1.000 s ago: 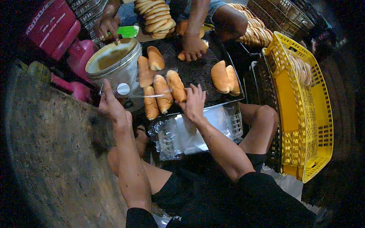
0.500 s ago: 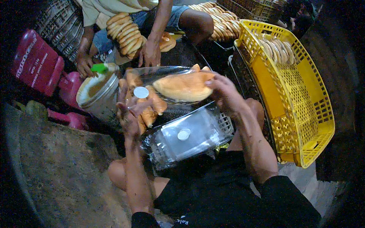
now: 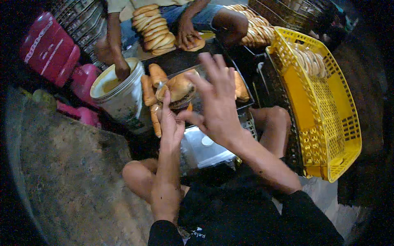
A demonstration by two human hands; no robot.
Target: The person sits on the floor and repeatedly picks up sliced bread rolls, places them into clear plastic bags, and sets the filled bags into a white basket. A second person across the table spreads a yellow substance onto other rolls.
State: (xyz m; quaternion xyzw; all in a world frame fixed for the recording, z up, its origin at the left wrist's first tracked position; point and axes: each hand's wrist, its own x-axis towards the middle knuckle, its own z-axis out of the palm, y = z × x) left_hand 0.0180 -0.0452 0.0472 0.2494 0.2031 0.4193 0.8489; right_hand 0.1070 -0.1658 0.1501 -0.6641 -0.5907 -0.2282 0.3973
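Observation:
A bread bun (image 3: 180, 88) in what looks like a clear plastic bag is in front of me, with a dark edge along its lower side. My left hand (image 3: 171, 125) grips the near left end of it. Over the bun's right side is my right hand (image 3: 221, 106), open, its fingers spread and smeared by motion. Long bread rolls (image 3: 148, 91) lie to the left of the bun, and another roll (image 3: 241, 87) sits right of my right hand on the dark tray. Below my hands is a stack of clear plastic bags (image 3: 211, 153) with a round white label.
Across from me a person's hand (image 3: 122, 69) reaches into a white bucket (image 3: 127, 96); their other hand (image 3: 187, 35) touches a bun. Stacked buns (image 3: 152, 30) stand beside it. A yellow crate (image 3: 289, 84) with bagged buns (image 3: 312, 63) is at right, a pink plastic object (image 3: 51, 57) at left.
The bagged bun has turned and moved left into my left hand. My right hand has let go and spread its fingers. The other person's hand has gone into the bucket.

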